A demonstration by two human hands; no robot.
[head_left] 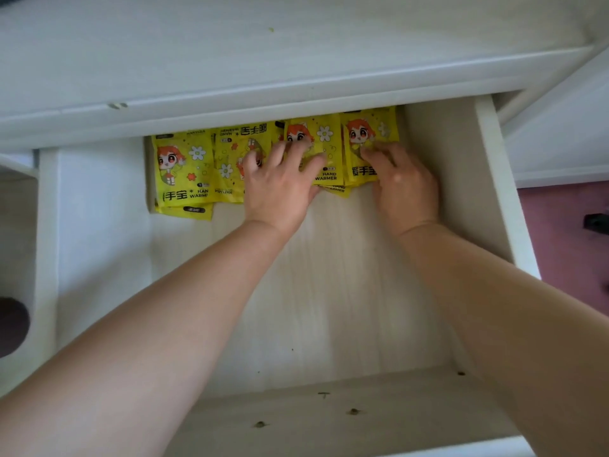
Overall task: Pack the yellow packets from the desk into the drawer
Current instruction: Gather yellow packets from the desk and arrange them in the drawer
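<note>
White drawer [329,291] open, yellow packets [184,166] inside, hands [280,189] pressing them

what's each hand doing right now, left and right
Left hand: open, fingers spread flat on the yellow hand-warmer packets in the white wooden drawer.
Right hand: open, fingertips pressing the rightmost packets, no grip.

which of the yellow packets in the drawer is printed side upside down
The second packet from the left, beside the left hand: its lettering runs inverted along its far edge, while the leftmost packet and the others read upright.
</note>
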